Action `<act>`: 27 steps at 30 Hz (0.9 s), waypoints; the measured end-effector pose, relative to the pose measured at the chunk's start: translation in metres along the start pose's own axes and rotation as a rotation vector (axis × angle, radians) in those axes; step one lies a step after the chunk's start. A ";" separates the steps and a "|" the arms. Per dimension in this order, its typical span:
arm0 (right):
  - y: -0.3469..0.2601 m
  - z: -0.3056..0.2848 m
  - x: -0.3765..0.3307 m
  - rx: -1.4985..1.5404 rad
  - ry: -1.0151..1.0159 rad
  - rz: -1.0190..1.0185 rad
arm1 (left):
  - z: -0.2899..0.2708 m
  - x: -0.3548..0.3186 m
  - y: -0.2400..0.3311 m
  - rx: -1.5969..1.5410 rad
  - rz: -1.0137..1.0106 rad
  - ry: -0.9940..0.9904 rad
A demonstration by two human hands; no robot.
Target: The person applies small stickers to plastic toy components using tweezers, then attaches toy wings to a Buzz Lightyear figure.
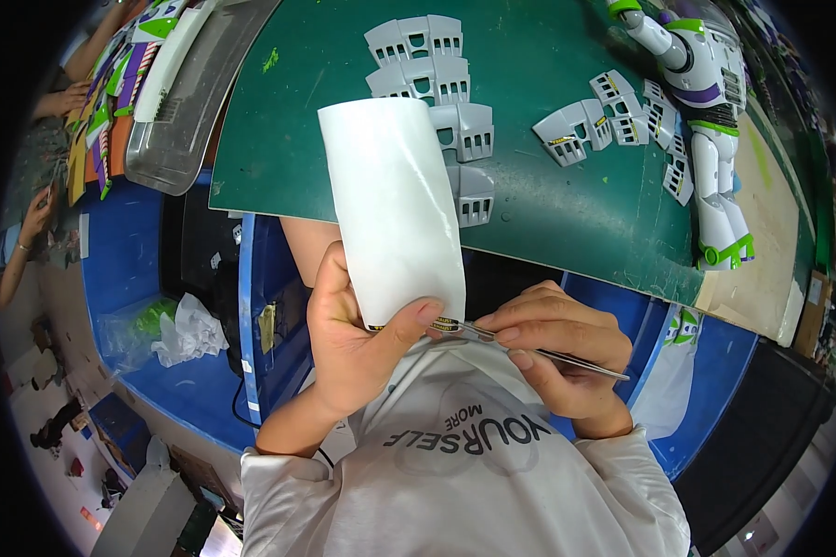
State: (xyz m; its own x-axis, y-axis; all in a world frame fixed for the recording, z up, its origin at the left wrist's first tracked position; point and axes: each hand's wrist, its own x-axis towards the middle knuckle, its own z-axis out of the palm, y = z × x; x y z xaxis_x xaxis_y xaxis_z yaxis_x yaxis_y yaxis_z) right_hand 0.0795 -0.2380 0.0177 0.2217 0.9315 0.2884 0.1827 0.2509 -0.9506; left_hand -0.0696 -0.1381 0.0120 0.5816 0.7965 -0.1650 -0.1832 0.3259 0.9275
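Left hand [348,339] fingers pinch the white sheet [395,209], right hand [557,348] fingers clamp tweezers [539,351] at its lower edge — small sticker [444,326] could tear or fold if pulled crooked.

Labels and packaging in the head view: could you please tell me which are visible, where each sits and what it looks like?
White sticker backing sheet: curved strip held by the left hand.
Small yellow-and-black sticker: at the sheet's lower edge, at the tweezers in the right hand.
Printed cartons: stacked far left, purple, green, white and orange.
Clear plastic bag: lower left, crumpled.
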 end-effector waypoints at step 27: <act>0.033 -0.030 0.034 0.130 0.172 0.398 | -0.003 0.025 -0.017 1.421 0.632 -0.426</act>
State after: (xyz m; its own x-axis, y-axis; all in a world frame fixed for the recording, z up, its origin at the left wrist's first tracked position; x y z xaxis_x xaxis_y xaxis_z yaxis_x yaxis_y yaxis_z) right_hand 0.1218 -0.2056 -0.0007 0.4081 0.9077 -0.0979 -0.0687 -0.0764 -0.9947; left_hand -0.0545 -0.1225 -0.0089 0.9133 0.3422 0.2210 0.2379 -0.8883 0.3928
